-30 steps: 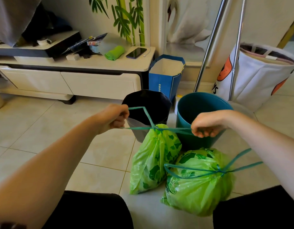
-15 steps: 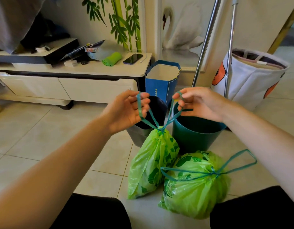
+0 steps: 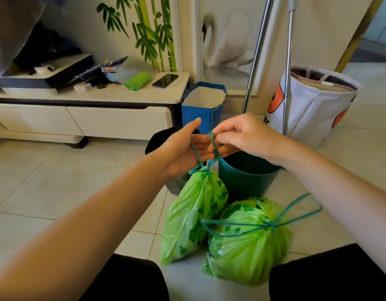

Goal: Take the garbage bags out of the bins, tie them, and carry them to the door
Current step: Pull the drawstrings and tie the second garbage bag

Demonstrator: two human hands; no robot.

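Two green garbage bags with teal drawstrings stand on the tiled floor between my knees. The left bag [image 3: 194, 216] is cinched at the neck, and its drawstring loops [image 3: 211, 148] run up into both hands. My left hand [image 3: 183, 148] has one loop across its fingers; my right hand [image 3: 242, 135] pinches the other loop right beside it. The right bag [image 3: 248, 244] lies knotted, its drawstrings spread loose over the top. Behind the bags stand a teal bin [image 3: 246, 177] and a dark bin [image 3: 159, 140], the latter mostly hidden by my left hand.
A blue paper bag [image 3: 200, 107] stands behind the bins beside a low white TV cabinet [image 3: 83, 118]. Two metal poles [image 3: 257, 55] lean at the wall. A white fabric basket [image 3: 313, 105] sits to the right. An open doorway shows at far right.
My hands were pulling the drawstrings apart sideways; they rose and came together above the left bag, and now nearly touch while holding the loops. The bag's neck is drawn tight.
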